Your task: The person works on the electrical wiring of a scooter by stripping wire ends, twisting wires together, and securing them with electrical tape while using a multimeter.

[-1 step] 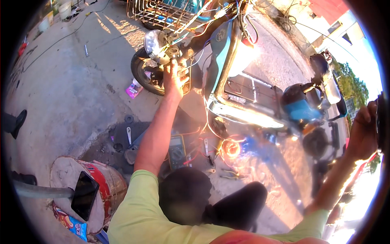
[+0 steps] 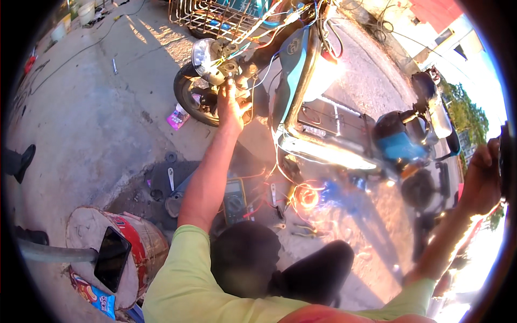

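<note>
A partly stripped scooter with blue panels [image 2: 291,67] stands ahead of me, wires hanging loose at its front. My left hand [image 2: 230,110] reaches to its front end, just below the round headlight [image 2: 201,55] and beside the front wheel [image 2: 186,86]. Its fingers close around a part of the front assembly, which they partly hide. Far to the right, my right hand [image 2: 479,180] is raised with curled fingers against a dark object [image 2: 505,167] cut off by the picture's rim; I cannot make out what it is.
A multimeter [image 2: 235,202] with leads, a spanner [image 2: 171,178] and pliers [image 2: 306,231] lie on the ground before me. At left, a phone [image 2: 113,258] rests on a round drum [image 2: 86,226]. A wire basket [image 2: 215,24] is beyond the headlight. Another person's shoe [image 2: 25,163] shows at far left.
The fingers of my left hand have shifted slightly at the scooter's front. My right hand has dipped a little.
</note>
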{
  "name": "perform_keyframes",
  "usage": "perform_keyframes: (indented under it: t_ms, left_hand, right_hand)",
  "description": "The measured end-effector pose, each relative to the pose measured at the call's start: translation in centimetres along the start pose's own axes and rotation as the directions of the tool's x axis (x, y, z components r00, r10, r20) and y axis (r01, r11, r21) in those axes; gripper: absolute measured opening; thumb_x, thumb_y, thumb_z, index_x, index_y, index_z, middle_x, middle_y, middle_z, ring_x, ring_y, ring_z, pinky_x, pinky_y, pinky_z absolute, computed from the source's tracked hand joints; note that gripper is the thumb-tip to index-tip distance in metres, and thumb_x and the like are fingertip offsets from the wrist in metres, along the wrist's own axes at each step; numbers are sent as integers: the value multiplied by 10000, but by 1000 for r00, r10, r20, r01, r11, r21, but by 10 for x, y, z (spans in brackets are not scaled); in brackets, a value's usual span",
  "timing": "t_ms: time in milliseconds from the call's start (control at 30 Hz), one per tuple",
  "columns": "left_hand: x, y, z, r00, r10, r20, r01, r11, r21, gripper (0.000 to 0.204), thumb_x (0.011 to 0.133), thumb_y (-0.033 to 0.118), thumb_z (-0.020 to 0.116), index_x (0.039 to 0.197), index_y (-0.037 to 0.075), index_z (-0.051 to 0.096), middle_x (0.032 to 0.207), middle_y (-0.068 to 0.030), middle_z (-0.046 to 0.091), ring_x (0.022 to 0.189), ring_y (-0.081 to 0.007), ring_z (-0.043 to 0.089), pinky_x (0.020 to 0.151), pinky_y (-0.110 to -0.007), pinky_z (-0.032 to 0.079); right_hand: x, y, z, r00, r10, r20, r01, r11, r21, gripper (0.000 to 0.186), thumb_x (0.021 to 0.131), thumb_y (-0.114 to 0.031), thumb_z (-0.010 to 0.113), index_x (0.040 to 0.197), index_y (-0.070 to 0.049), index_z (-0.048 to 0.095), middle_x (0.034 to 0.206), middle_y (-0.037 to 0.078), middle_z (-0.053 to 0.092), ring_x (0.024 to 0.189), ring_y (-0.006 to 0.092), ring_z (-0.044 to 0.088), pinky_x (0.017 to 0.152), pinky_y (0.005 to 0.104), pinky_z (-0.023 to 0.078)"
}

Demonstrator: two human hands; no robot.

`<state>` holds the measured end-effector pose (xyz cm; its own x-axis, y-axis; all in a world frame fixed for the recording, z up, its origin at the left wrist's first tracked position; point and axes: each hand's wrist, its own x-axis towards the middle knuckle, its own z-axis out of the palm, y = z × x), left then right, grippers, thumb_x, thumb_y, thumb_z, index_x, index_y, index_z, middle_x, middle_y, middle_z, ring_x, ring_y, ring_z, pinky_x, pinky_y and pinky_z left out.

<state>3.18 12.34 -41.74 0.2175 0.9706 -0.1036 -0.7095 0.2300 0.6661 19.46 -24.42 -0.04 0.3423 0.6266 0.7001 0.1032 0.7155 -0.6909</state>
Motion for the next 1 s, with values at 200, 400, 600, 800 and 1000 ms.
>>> perform_keyframes:
  t_ms: [200,400,600,800,1000]
  left_hand:
    - [-20,-3,-1,993,22,-112,-12,996,89,543,931,527,632,1242,98,518,1111,-73,593,1003,-184,579,731,-439,570]
    - [-42,-25,-10,997,34,-70,-18,978,207,441,977,355,608,1301,76,499,1286,-107,521,1078,-226,555,697,-398,595]
    - [-58,-45,-2,991,93,-94,-65,961,269,390,1001,429,561,1197,94,599,923,-51,611,722,-142,576,550,-278,480]
    - [-45,-55,9,906,-397,144,379,915,139,447,1005,442,531,1081,16,644,848,-82,648,716,-127,613,611,-252,469]
    - [-40,-54,48,961,31,275,-5,996,-94,513,952,329,648,1340,8,553,1115,-83,655,980,-169,623,824,-315,505]
  right_hand:
    - [-20,-44,-54,995,-22,93,14,997,82,177,875,-12,587,1051,-17,575,936,85,501,817,200,412,689,322,394]
    - [-53,-97,-116,929,-280,242,169,-260,-951,325,926,-15,574,1247,25,540,1298,127,577,1146,260,578,969,373,474]
    - [-101,-110,-155,947,-102,304,203,-542,-816,487,987,-60,462,1473,-38,442,1325,94,580,1074,194,591,898,310,479]
    - [-151,-119,-194,972,-225,68,-66,-537,-841,499,1018,-59,374,1510,13,326,1386,82,492,1209,186,501,987,309,431]
    - [-175,-90,-181,949,54,-310,-94,989,-117,310,1061,-160,353,1336,-38,431,1081,23,458,917,151,452,788,285,396]
